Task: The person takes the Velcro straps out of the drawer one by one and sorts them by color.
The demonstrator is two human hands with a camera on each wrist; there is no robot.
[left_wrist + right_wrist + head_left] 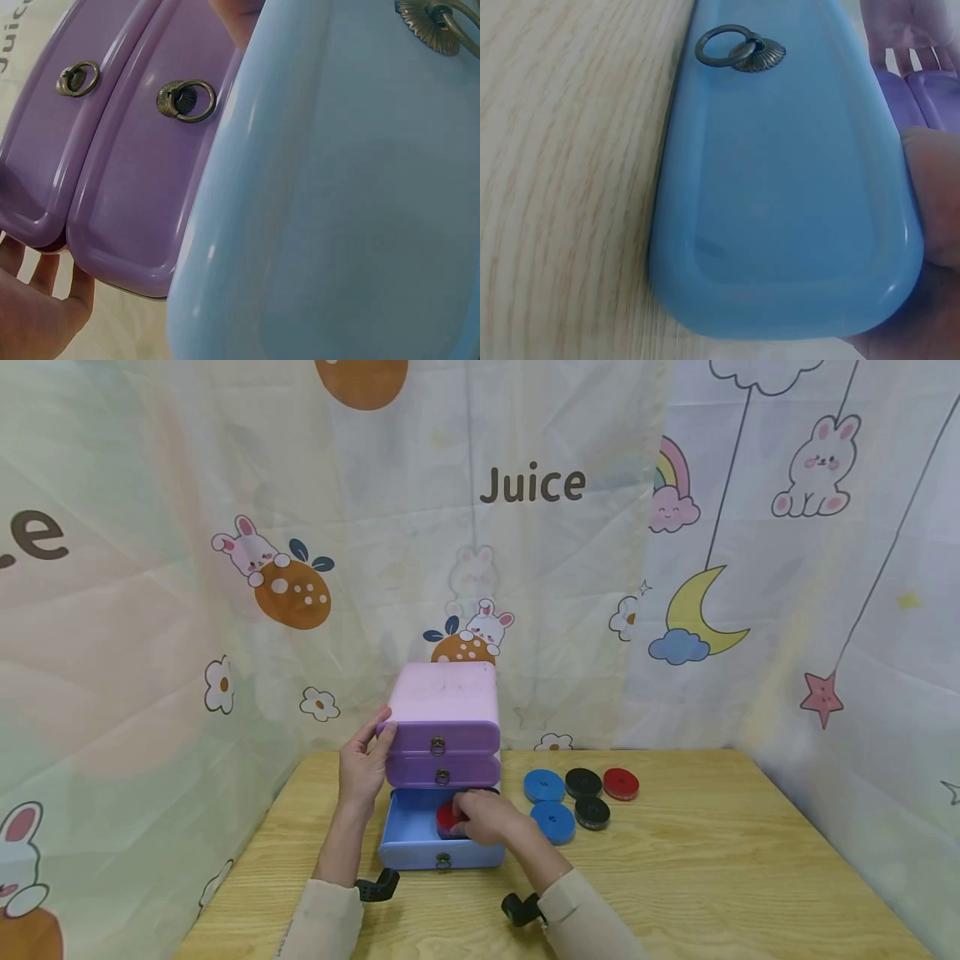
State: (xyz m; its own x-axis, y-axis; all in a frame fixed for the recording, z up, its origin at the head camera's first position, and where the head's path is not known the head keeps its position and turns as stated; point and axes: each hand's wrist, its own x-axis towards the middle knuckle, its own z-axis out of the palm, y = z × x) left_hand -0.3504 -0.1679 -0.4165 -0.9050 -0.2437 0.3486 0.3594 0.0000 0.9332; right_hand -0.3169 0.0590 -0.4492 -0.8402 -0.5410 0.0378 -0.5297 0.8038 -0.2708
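Note:
A small drawer cabinet (448, 693) with a pink top stands on the table, with two purple drawers (412, 739) closed above a blue drawer (405, 855) that is pulled out. My left hand (363, 770) holds the cabinet's upper left corner, thumb at the purple front and fingers along the side. Inside the blue drawer, my right hand (486, 816) grips a red round roll (447, 820), partly hidden by the fingers. Part of a dark thing shows behind that hand in the drawer. Each wrist view is mostly filled by the blue drawer front (360, 187) or its end (787, 187).
Right of the cabinet on the wooden table (697, 860) lie two blue rolls (543, 786), two black rolls (583, 782) and another red roll (621, 784). Brass ring pulls (443, 860) hang on the drawer fronts. A printed curtain (570, 610) stands behind and beside the table.

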